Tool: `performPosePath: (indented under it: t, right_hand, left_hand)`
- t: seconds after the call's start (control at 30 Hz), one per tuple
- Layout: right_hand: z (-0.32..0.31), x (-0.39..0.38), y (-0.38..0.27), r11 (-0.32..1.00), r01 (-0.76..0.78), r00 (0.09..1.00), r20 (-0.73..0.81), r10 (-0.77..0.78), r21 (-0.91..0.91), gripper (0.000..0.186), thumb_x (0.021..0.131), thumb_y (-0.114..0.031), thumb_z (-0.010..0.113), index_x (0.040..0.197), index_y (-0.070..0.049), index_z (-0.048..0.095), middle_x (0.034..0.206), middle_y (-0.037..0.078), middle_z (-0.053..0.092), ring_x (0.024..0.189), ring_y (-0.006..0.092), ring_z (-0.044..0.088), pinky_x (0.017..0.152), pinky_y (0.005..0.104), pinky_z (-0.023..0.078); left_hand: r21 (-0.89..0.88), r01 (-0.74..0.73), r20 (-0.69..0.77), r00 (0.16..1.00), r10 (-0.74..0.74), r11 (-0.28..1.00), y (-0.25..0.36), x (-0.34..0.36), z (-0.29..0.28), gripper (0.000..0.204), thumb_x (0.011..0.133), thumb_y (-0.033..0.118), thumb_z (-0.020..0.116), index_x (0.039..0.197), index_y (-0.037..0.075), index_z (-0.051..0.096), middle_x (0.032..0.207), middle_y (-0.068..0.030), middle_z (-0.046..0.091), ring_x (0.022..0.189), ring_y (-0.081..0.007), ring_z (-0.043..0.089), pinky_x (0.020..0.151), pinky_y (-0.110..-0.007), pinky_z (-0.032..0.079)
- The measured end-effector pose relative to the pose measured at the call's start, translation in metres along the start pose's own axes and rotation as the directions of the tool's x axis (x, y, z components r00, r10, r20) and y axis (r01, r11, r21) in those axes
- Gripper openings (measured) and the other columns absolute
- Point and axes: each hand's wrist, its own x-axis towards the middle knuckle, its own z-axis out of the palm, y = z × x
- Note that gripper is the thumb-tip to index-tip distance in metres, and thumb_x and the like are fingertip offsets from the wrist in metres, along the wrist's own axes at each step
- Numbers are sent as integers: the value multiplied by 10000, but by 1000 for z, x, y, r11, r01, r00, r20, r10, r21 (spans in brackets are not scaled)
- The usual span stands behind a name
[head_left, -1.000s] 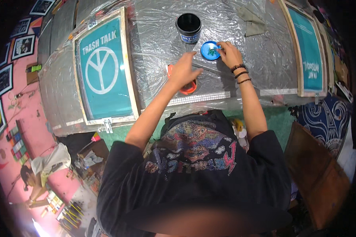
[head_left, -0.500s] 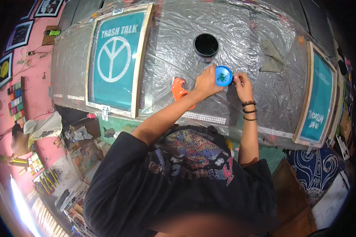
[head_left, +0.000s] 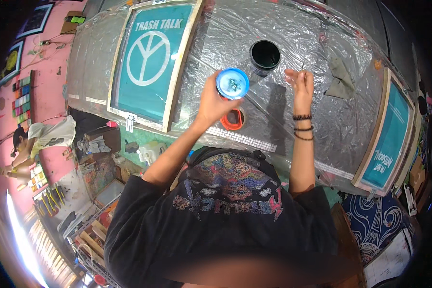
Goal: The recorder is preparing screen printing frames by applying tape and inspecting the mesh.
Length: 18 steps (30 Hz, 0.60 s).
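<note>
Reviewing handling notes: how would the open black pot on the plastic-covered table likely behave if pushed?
The black pot stands upright, open-topped and dark inside, so a shove could spill any contents. The wrinkled plastic sheet beneath probably lets it slide or bunches under it. Squat and round, it looks unlikely to tip easily.

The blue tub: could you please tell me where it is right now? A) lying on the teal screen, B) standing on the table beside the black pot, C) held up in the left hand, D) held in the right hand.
C: the left hand holds the blue tub up above the table, while the right hand is empty.
</note>
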Motion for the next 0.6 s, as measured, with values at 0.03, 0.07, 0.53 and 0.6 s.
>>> performPosePath:
  t: [0.03,0.07,0.53,0.6]
  right_hand:
    - [9,14,-1,998,54,997,-47,-54,9,185,1116,-221,423,1123,-46,483,1124,166,711,1047,221,677,900,358,540]
    - [18,29,0,994,110,990,-90,-107,21,190,1118,-228,419,1116,-49,484,1143,182,708,1061,227,673,933,377,526]
    - [77,81,49,933,270,919,-223,-323,-240,178,1075,-203,489,1055,-30,524,978,56,593,971,198,566,989,366,424]
    - [89,74,40,972,173,969,-205,-138,162,165,1033,-219,530,1022,-56,553,947,19,532,943,192,554,957,377,448]
  left_hand:
    - [41,-33,-37,999,35,999,4,12,-11,995,607,245,946,1398,-87,442,1293,-256,583,1235,-361,591,1049,-429,476]
    - [87,-64,-77,994,71,994,6,23,-19,990,605,237,943,1397,-84,442,1285,-256,586,1230,-364,592,1049,-427,475]
    - [129,-399,229,903,364,908,60,121,-33,1030,572,423,953,1376,-18,484,1231,-244,639,1175,-391,631,1013,-439,501]
    - [126,-451,193,885,424,884,59,123,-16,997,570,530,918,1314,-18,543,1188,-247,646,1082,-407,650,942,-454,526]
